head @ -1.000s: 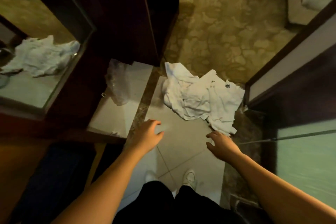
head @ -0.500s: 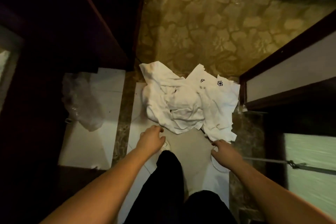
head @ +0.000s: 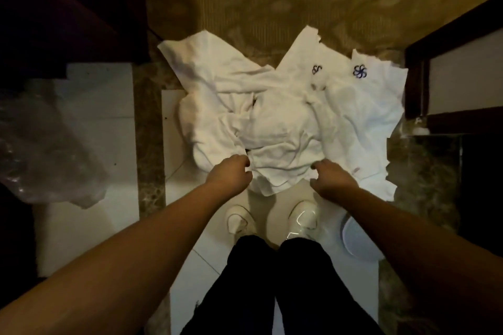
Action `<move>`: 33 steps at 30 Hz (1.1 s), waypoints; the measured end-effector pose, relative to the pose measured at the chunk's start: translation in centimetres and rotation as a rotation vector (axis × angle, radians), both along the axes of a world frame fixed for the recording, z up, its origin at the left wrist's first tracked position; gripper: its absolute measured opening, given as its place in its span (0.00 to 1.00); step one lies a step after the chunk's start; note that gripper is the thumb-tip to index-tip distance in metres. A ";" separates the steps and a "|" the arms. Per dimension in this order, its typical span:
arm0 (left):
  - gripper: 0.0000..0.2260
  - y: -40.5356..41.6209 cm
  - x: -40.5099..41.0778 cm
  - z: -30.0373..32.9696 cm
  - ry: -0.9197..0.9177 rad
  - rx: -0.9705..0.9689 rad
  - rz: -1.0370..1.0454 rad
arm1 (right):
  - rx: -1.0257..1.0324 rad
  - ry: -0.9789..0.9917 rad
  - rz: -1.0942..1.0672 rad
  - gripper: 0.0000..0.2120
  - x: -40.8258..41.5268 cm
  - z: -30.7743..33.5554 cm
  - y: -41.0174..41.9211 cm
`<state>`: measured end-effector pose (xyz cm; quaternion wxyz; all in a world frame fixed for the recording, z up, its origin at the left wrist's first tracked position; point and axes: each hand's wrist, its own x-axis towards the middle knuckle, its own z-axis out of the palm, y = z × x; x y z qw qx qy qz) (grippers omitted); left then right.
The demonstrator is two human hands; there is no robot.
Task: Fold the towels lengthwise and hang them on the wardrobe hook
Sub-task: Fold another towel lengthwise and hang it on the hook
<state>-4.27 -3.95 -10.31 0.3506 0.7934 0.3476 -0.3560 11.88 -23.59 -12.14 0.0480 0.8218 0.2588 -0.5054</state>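
Note:
A crumpled heap of white towels [head: 280, 119] lies on the floor in front of my feet, partly on pale tile and partly on patterned carpet. Two far corners carry dark embroidered logos [head: 359, 71]. My left hand [head: 231, 174] pinches the near edge of the top towel, fingers curled into the cloth. My right hand [head: 330, 175] grips the same near edge a little to the right. The dark wardrobe [head: 70, 8] stands at the upper left; no hook shows.
A crumpled clear plastic bag [head: 46, 144] lies on the pale tile at the left. A dark door frame [head: 416, 71] borders the right. My white shoes [head: 239, 220] stand just behind the heap, with a round white object [head: 353, 236] near my right foot.
I have bent down closer over the heap. Both hands moved forward from above the bare tile onto the near edge of the top towel and closed on it.

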 end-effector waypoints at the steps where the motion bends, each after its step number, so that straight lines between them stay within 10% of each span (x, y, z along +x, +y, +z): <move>1: 0.16 -0.2 0.3 -1.9 0.009 -0.017 0.017 | 0.018 -0.014 0.008 0.23 0.6 -1.7 0.5; 10: 0.19 -2.2 4.6 -12.3 -0.076 -0.055 -0.035 | 0.253 -0.151 0.155 0.36 3.9 -12.4 4.8; 17: 0.19 -4.3 4.9 -14.5 0.006 -0.167 0.005 | 0.404 -0.113 0.038 0.17 2.4 -13.7 2.4; 26: 0.13 -7.4 -0.8 -4.0 -0.130 -0.199 -0.045 | 0.289 0.268 -0.213 0.13 -4.3 -0.6 -2.9; 33: 0.10 -5.9 -0.7 8.9 -0.185 -0.167 0.004 | 0.544 0.120 -0.183 0.15 -4.7 12.0 -1.7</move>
